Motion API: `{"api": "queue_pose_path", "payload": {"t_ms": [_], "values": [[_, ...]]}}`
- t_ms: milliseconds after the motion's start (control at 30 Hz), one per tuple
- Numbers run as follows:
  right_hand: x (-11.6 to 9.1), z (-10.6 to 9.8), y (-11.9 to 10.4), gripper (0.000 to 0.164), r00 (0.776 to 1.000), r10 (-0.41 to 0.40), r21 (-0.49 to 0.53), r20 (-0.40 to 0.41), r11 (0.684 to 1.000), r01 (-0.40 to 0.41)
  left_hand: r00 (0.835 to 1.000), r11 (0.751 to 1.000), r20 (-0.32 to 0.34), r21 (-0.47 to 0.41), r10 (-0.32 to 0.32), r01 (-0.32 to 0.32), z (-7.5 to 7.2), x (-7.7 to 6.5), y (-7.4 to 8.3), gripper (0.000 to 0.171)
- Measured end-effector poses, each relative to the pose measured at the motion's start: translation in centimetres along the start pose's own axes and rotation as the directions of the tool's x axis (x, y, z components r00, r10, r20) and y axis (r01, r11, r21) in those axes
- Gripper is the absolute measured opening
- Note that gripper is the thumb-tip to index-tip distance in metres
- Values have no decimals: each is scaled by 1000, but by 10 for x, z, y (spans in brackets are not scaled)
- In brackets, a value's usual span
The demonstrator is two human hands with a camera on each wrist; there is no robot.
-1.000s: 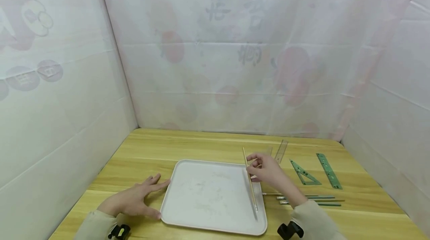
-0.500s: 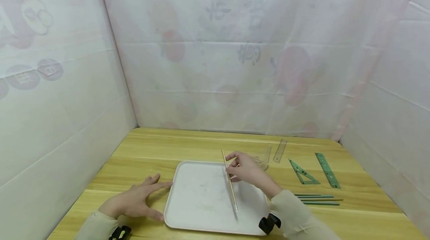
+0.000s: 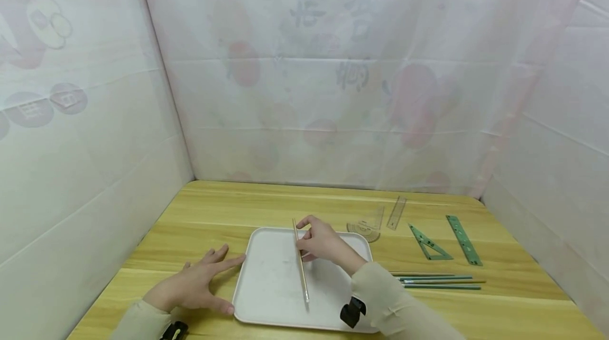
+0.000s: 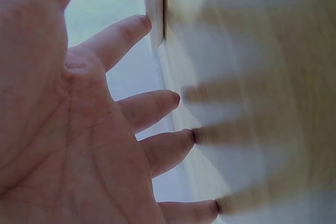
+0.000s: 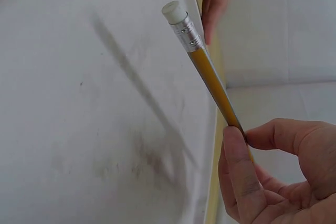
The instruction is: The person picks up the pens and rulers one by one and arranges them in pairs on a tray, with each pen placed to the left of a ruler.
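A yellow pencil [image 5: 212, 82] with a white eraser and silver ferrule is pinched between the thumb and fingers of my right hand [image 3: 325, 242]. It is held over the white tray [image 3: 266, 297], its eraser end toward me and its shadow falling on the tray's smudged surface. My left hand [image 3: 192, 282] lies spread at the tray's left side, with index finger and thumb right at the rim. In the left wrist view its fingers [image 4: 152, 108] are spread, their tips against the wooden table.
Right of the tray lie several green and yellow pencils [image 3: 442, 287]. Beyond them are a green set square [image 3: 430, 245] and a green ruler [image 3: 463, 239]. A clear protractor [image 3: 363, 231] and clear ruler [image 3: 396, 213] lie behind the tray. White cloth walls [image 3: 304, 118] enclose the table.
My right hand has carried the pencil leftward from the tray's right edge to about its middle. The clear protractor has come into view behind it. My left hand has stayed nearly still.
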State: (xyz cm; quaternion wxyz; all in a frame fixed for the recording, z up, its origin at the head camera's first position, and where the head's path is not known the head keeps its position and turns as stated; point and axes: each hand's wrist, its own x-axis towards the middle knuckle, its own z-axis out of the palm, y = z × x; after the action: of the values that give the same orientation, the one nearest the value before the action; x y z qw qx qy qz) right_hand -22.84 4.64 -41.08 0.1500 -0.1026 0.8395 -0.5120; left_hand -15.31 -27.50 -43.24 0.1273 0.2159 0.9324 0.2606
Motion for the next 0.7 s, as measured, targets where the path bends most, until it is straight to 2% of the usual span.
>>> {"api": "queue_pose_path", "payload": {"t_ms": [233, 433, 700], "values": [[5, 14, -4, 43, 1000, 0, 13, 23, 1000, -1, 1000, 1000, -7, 7, -10, 10, 0, 0, 3, 105], [8, 29, -6, 40, 999, 3, -64, 46, 998, 0, 1000, 1000, -12, 26, -11, 11, 1, -1, 5, 105], [14, 52, -9, 34, 999, 7, -166, 37, 986, -1, 1000, 999, -10, 23, -26, 26, 0, -2, 7, 105]]}}
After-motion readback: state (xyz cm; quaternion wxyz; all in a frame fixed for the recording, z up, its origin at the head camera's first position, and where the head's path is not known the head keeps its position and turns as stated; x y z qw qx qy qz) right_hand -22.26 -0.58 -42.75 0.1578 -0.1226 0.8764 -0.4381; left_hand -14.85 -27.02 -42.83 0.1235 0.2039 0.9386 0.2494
